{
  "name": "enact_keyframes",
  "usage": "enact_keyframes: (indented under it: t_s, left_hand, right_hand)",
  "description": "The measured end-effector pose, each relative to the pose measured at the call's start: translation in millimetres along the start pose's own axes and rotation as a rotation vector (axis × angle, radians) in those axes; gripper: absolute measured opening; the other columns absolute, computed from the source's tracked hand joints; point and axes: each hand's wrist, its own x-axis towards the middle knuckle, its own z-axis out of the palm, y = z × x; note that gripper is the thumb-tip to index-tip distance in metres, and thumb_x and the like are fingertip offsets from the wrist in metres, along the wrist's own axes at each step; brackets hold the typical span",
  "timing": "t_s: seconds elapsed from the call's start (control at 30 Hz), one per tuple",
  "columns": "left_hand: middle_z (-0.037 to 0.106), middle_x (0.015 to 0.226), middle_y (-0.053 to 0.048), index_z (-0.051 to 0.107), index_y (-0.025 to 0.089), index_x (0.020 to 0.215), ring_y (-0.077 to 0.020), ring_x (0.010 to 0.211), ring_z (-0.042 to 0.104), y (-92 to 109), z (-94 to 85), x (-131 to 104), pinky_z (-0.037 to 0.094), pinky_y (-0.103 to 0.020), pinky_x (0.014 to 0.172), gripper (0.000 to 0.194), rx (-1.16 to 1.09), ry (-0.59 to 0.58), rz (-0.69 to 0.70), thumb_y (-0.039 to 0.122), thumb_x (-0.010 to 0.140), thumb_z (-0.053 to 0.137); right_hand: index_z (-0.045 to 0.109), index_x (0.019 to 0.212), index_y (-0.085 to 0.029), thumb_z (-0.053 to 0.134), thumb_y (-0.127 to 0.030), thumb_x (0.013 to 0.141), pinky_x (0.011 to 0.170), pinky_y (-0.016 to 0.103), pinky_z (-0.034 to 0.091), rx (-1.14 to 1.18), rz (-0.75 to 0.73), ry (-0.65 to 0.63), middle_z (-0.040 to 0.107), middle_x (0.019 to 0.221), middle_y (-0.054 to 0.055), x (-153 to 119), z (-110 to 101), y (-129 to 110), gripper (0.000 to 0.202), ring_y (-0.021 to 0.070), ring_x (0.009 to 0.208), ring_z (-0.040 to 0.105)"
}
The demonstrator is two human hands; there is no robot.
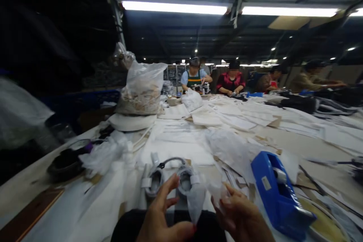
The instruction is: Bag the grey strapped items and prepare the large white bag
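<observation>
On the table edge before me lies a pair of grey ring-shaped coils [185,182], joined by a thin dark arc at the top. White wraps sit at their outer sides. A translucent plastic piece [196,200] hangs down from the right ring. My left hand [163,215] is in front of the rings, thumb and fingers apart, with the thumb tip close to the hanging plastic. My right hand [239,210] pinches a small clear plastic bag [217,189], right of the rings. The bag is blurred.
A blue tape dispenser [273,193] stands at my right. White sheets [178,140] and crumpled plastic cover the table. A large filled plastic bag [144,89] stands at the back left. Dark round items [66,162] lie left. Several people [195,75] work across the table.
</observation>
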Motion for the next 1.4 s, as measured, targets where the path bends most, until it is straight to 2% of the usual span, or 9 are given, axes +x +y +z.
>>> enact_keyframes:
  t_s: [0.17,0.3,0.43,0.57,0.7,0.9,1.2,1.27,1.4]
  left_hand:
    - [0.065,0.07,-0.001,0.069,0.017,0.076,-0.014,0.068,0.055,24.2,3.1,2.7,0.043,-0.022,0.065,0.017,0.076,-0.033,-0.075,0.031,0.069,0.062]
    - [0.06,0.059,0.001,0.064,0.013,0.069,-0.0092,0.056,0.048,15.5,-29.3,-8.0,0.034,-0.019,0.054,0.025,-0.208,0.029,-0.36,0.033,0.056,0.074]
    - [0.056,0.057,0.002,0.06,0.013,0.065,-0.0078,0.054,0.046,6.2,-49.6,-13.4,0.033,-0.018,0.053,0.027,-0.313,0.127,-0.388,0.033,0.057,0.076]
    - [0.055,0.056,0.002,0.054,0.015,0.073,-0.0083,0.049,0.046,0.3,-51.6,-14.3,0.033,-0.019,0.049,0.026,-0.507,0.077,-0.46,0.028,0.06,0.071]
    - [0.057,0.06,0.002,0.057,0.014,0.089,-0.0078,0.05,0.046,-2.6,-55.3,-12.8,0.035,-0.018,0.048,0.035,-0.416,0.13,-0.439,0.026,0.059,0.069]
    - [0.047,0.045,0.005,0.061,0.013,0.079,-0.0052,0.038,0.036,2.7,-60.7,-0.2,0.023,-0.016,0.038,0.03,-0.22,0.074,-0.513,0.024,0.052,0.054]
    - [0.055,0.059,-0.001,0.055,0.013,0.071,-0.007,0.039,0.041,2.5,-67.9,10.4,0.021,-0.019,0.037,0.04,-0.089,-0.009,-0.515,0.052,0.065,0.048]
    - [0.055,0.06,0.0,0.056,0.013,0.076,-0.0076,0.043,0.042,3.1,-67.7,12.9,0.023,-0.019,0.039,0.045,0.091,-0.023,-0.445,0.057,0.065,0.055]
    - [0.057,0.064,0.001,0.057,0.016,0.072,-0.0131,0.062,0.053,2.4,-62.1,24.0,0.035,-0.021,0.054,0.018,0.645,0.043,-0.288,0.033,0.074,0.059]
  right_hand:
    - [0.06,0.068,-0.016,0.067,-0.027,0.061,0.04,0.017,0.022,-0.038,0.127,-0.042,0.044,0.052,-0.004,1.9,1.4,20.6,0.015,0.0034,0.041,0.03]
    - [0.052,0.054,-0.016,0.067,-0.018,0.053,0.051,0.019,0.032,-0.16,0.081,0.05,0.047,0.058,-0.002,1.0,-2.0,18.4,0.015,0.0079,0.053,0.038]
    - [0.047,0.053,-0.016,0.065,-0.018,0.055,0.057,0.022,0.036,-0.263,0.078,0.065,0.054,0.066,0.0,3.0,9.7,23.3,0.018,0.0105,0.059,0.043]
    - [0.052,0.066,-0.02,0.075,-0.026,0.059,0.059,0.02,0.037,-0.399,-0.077,0.142,0.055,0.07,-0.003,4.6,15.7,33.2,0.024,0.0111,0.063,0.047]
    - [0.062,0.083,-0.024,0.071,-0.03,0.066,0.062,0.022,0.039,-0.637,-0.099,0.008,0.056,0.07,-0.002,3.5,9.7,33.4,0.02,0.0141,0.067,0.051]
    - [0.061,0.083,-0.022,0.07,-0.039,0.066,0.064,0.024,0.038,-0.751,0.011,-0.229,0.056,0.075,-0.001,7.3,20.0,22.3,0.026,0.0155,0.071,0.05]
    - [0.052,0.068,-0.018,0.066,-0.05,0.067,0.045,0.02,0.03,-0.738,-0.016,0.183,0.044,0.055,-0.005,35.1,24.6,46.8,0.036,0.0088,0.05,0.039]
    - [0.05,0.067,-0.018,0.064,-0.052,0.066,0.041,0.02,0.027,-0.776,-0.015,0.192,0.043,0.052,-0.006,40.6,25.2,47.9,0.037,0.0082,0.046,0.036]
    - [0.046,0.069,-0.02,0.058,-0.055,0.067,0.039,0.022,0.03,-0.857,0.031,0.18,0.044,0.054,-0.006,47.8,25.0,47.1,0.037,0.0109,0.045,0.041]
